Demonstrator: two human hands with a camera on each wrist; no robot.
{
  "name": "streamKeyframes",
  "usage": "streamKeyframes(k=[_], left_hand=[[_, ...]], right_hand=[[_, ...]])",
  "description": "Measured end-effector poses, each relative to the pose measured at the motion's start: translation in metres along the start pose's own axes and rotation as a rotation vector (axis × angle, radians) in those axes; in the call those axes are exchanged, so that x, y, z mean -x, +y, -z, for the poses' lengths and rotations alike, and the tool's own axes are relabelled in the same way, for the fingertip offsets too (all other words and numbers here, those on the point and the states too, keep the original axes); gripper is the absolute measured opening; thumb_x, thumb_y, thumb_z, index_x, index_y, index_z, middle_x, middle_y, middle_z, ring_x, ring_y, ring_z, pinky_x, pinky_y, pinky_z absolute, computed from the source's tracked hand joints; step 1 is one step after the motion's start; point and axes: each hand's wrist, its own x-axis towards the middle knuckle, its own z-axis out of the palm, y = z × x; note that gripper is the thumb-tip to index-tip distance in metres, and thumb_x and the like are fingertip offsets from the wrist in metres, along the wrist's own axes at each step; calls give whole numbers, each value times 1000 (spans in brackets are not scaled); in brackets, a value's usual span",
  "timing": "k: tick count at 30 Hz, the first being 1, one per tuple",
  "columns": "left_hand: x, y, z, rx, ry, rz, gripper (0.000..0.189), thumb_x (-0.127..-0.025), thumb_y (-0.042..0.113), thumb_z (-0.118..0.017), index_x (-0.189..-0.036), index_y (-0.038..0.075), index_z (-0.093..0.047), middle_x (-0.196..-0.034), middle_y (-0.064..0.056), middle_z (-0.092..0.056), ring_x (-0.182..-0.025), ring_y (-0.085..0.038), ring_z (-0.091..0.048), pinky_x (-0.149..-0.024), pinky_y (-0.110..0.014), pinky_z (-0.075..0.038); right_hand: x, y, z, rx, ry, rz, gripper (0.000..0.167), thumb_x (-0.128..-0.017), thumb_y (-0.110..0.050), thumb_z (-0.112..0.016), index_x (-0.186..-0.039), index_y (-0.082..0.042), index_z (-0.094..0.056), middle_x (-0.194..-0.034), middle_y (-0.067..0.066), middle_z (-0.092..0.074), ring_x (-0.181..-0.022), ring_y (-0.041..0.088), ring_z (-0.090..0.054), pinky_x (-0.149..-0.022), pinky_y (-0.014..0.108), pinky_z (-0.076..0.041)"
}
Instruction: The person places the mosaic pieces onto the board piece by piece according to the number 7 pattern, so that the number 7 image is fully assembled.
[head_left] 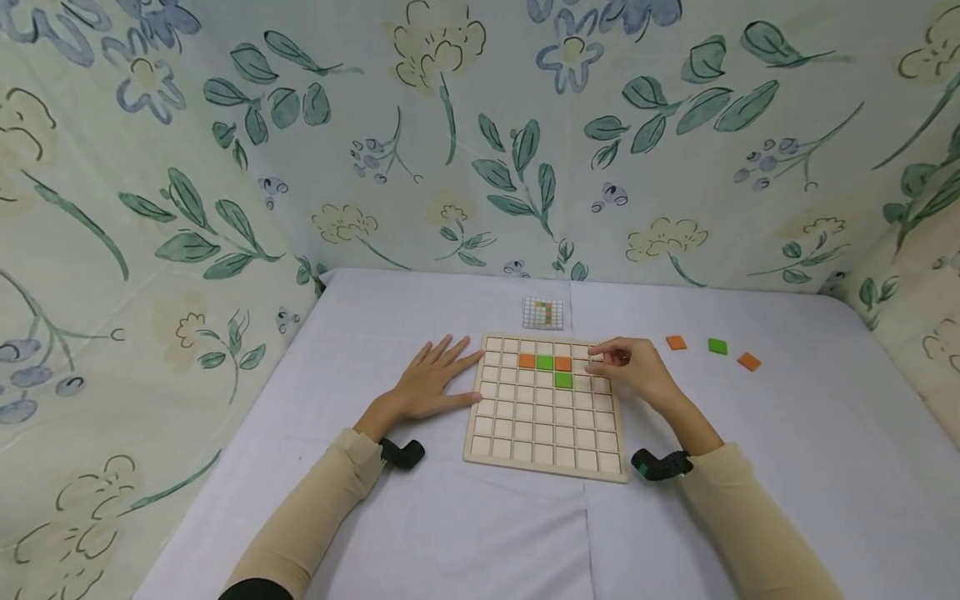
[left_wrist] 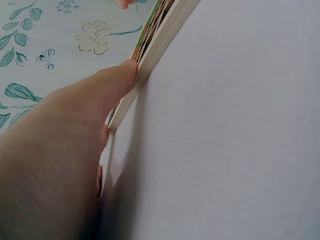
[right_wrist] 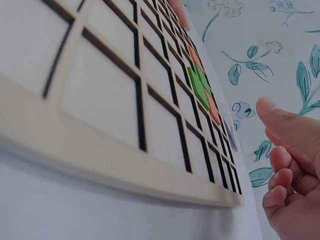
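Note:
A square wooden grid board (head_left: 543, 473) lies on the table. Set in its upper cells are an orange tile (head_left: 527, 361), a green tile (head_left: 545, 362), another orange tile (head_left: 562, 363) and, below that one, a second green tile (head_left: 563, 381). My left hand (head_left: 431, 385) is spread flat on the cloth, its thumb and forefinger touching the board's left edge. Over the board's upper right corner is my right hand (head_left: 637, 368). In the right wrist view, several of that hand's fingers (right_wrist: 281, 177) curl loosely, and no tile shows in its grasp.
Right of the board lie three loose tiles: an orange one (head_left: 677, 342), a green one (head_left: 717, 346) and another orange one (head_left: 749, 362). Behind the board sits a small pattern card (head_left: 543, 313). White cloth (head_left: 420, 533) covers the table; floral curtains (head_left: 450, 167) surround it.

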Motion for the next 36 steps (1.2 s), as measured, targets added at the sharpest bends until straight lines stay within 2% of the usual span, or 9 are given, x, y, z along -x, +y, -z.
streamKeyframes(k=[6,15,24,30,36], left_hand=[[0,0,0,11,-5,9,83,-92,77,-38,-160,33,-19,-167,-2,-7,-152,-29,3,-120,-52,3],[-1,-1,-1,-3,-9,10,83,-92,77,-36,-160,36,-16,-167,0,-5,-152,-27,4,-120,-50,5],[-1,-2,-3,-4,-10,11,83,-92,78,-35,-160,36,-15,-167,1,-4,-152,-27,5,-120,-50,6],[0,-1,-2,-5,-13,8,83,-92,78,-35,-160,36,-15,-167,0,-5,-152,-28,4,-120,-51,5],[0,-1,-2,-1,-10,8,83,-92,77,-36,-160,35,-16,-167,-1,-6,-152,-28,4,-120,-52,4]], right_hand=[[2,8,19,23,66,-27,34,-85,-16,-82,-111,3,-73,-82,10,-54,-76,21,-44,-57,22,-36],[3,27,40,44,256,-70,41,-87,-20,-80,-118,4,-70,-86,12,-57,-78,19,-44,-57,18,-36],[2,47,48,43,377,-193,46,-88,-22,-79,-125,3,-67,-95,13,-58,-81,18,-46,-61,13,-39],[2,55,50,50,450,-237,45,-86,-18,-81,-123,5,-68,-96,16,-63,-80,15,-48,-61,13,-39],[2,62,52,32,499,-292,45,-86,-17,-81,-123,5,-68,-96,13,-59,-82,16,-47,-59,13,-38]])
